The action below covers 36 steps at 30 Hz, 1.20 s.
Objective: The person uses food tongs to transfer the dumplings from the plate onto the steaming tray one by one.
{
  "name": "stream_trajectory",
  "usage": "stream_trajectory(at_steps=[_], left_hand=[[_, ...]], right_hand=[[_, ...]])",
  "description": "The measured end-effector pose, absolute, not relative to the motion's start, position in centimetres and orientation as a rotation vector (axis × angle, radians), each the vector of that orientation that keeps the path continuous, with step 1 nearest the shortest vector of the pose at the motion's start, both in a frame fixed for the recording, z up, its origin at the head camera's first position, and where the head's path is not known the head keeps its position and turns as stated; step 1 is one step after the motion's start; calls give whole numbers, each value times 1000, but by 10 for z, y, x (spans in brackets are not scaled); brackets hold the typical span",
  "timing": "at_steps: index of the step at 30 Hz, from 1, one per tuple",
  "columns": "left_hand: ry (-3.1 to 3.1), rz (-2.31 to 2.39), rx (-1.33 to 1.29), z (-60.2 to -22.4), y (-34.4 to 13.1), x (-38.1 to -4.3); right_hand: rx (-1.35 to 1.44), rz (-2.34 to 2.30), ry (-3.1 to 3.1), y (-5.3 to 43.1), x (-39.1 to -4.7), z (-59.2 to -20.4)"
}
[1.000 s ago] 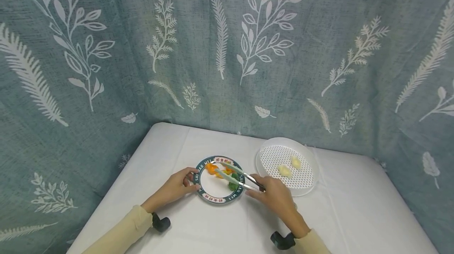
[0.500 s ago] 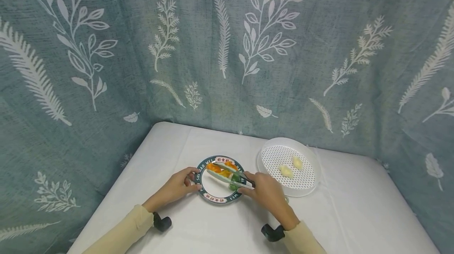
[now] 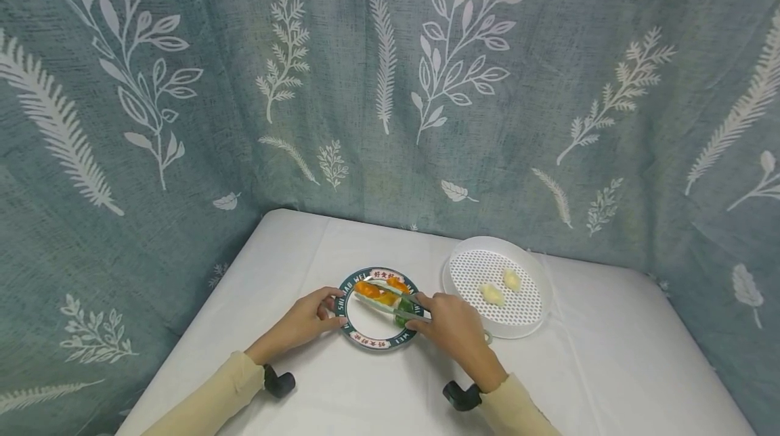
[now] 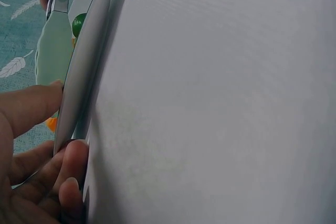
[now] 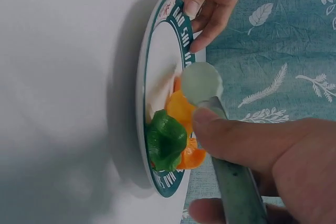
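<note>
A white plate [image 3: 365, 321] with a dark green lettered rim lies on the table. My left hand [image 3: 300, 323] pinches its left rim, thumb on top and fingers below in the left wrist view. My right hand [image 3: 453, 328] grips tongs [image 3: 413, 314] with pale green tips over the plate. Between or beside those tips is an orange bell pepper piece [image 3: 365, 289]; whether they squeeze it I cannot tell. Another orange piece [image 3: 397, 284], a yellow piece [image 5: 181, 109] and a green bell pepper piece [image 5: 165, 140] also lie on the plate.
A round white tray with a perforated base [image 3: 460, 273] stands behind and right of my right hand. Two pale yellow lumps [image 3: 491, 294] sit in it. White cloth [image 3: 597, 361] covers the table, and a patterned blue-green curtain [image 3: 365, 172] hangs behind it.
My right hand has moved left and the tongs have come further over the plate, their tips now by the left orange piece and closer together. My left hand stays on the rim.
</note>
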<state>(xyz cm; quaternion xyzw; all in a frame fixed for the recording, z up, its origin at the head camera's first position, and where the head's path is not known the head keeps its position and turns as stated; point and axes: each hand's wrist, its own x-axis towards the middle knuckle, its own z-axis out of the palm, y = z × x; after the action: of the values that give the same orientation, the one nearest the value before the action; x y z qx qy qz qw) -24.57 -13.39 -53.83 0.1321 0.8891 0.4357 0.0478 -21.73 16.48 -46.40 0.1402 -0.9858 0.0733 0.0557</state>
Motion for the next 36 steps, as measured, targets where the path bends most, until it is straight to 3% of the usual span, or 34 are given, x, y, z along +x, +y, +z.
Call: stream_trajectory(at_steps=[36], left_hand=[[2741, 1281, 350, -534, -130, -245]], right_hand=[[424, 375, -2867, 177, -217, -461]])
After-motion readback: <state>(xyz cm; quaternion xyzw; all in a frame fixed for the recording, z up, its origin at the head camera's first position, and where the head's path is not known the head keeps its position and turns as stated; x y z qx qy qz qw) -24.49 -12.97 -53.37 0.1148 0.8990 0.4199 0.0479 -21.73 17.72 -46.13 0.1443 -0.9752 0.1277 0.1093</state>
